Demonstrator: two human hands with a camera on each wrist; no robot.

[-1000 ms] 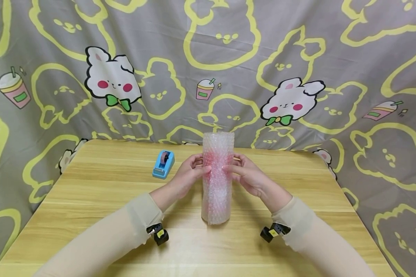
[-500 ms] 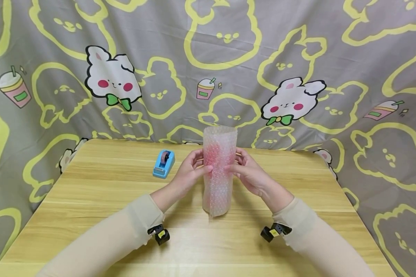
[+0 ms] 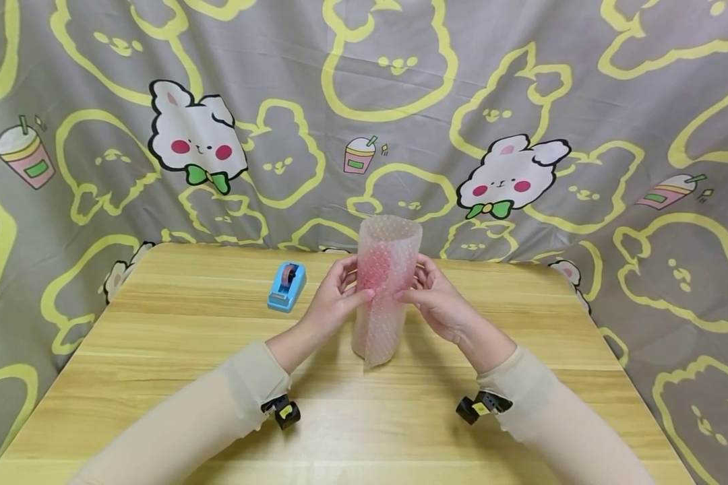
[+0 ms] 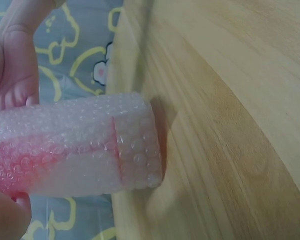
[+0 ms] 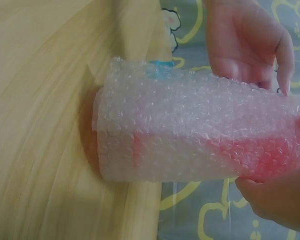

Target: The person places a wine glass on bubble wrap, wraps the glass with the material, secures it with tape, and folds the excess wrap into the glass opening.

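Note:
A bubble-wrap bundle point(image 3: 383, 323), a tall tube of clear wrap round something pink and white, stands nearly upright at mid-table. Its top end gapes slightly, and a loose edge of wrap runs down the near side to a corner at the base. My left hand point(image 3: 334, 296) grips its left side, thumb in front and fingers behind. On the opposite side my right hand point(image 3: 441, 304) holds it the same way. In the left wrist view the lower end of the bundle point(image 4: 80, 150) is close over the wood. The wrapped item itself is blurred by the bubbles.
A blue tape dispenser point(image 3: 287, 286) with a roll of tape sits on the wooden table point(image 3: 176, 337), left of the bundle. Behind the table's far edge hangs a grey curtain point(image 3: 303, 81) with yellow cartoon outlines.
The bundle has shifted away from me and its base has swung farther back, so its top opening shows more. Both hands keep their hold and move only slightly. The tape dispenser stays put.

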